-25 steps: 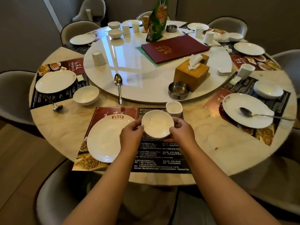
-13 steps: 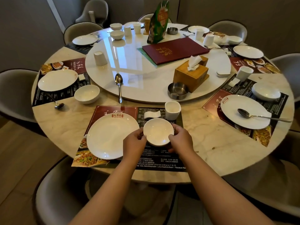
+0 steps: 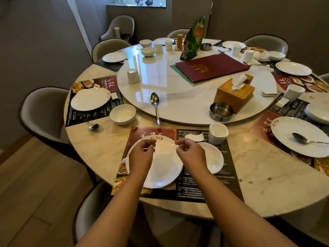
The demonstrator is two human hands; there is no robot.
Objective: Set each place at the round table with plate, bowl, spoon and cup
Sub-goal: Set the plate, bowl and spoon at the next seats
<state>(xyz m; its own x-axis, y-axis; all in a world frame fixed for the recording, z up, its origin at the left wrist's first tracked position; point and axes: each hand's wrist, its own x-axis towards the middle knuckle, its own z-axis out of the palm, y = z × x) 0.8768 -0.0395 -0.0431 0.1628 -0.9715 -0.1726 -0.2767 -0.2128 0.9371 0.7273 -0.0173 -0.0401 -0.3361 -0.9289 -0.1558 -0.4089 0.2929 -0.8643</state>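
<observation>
At the near place, a white plate (image 3: 163,168) lies on the left half of a dark printed placemat (image 3: 204,189). A white bowl (image 3: 213,161) sits on the mat just right of the plate. Behind it stand a white cup (image 3: 218,134) and a small white spoon rest (image 3: 194,137). My left hand (image 3: 140,157) and right hand (image 3: 190,155) hover over the plate, fingers loosely curled, holding nothing. A metal spoon (image 3: 155,106) lies on the turntable's near edge, beyond this mat.
The white turntable (image 3: 178,90) carries a red menu (image 3: 211,68), a wooden tissue box (image 3: 234,94), a steel dish (image 3: 220,111) and spare cups and bowls. The left place has a plate (image 3: 90,98), bowl (image 3: 122,114) and spoon (image 3: 90,123). The right plate (image 3: 300,136) holds a spoon. Chairs ring the table.
Both hands lowered the bowl onto the mat beside the plate, let go of it and moved left over the plate. The view has tilted upward.
</observation>
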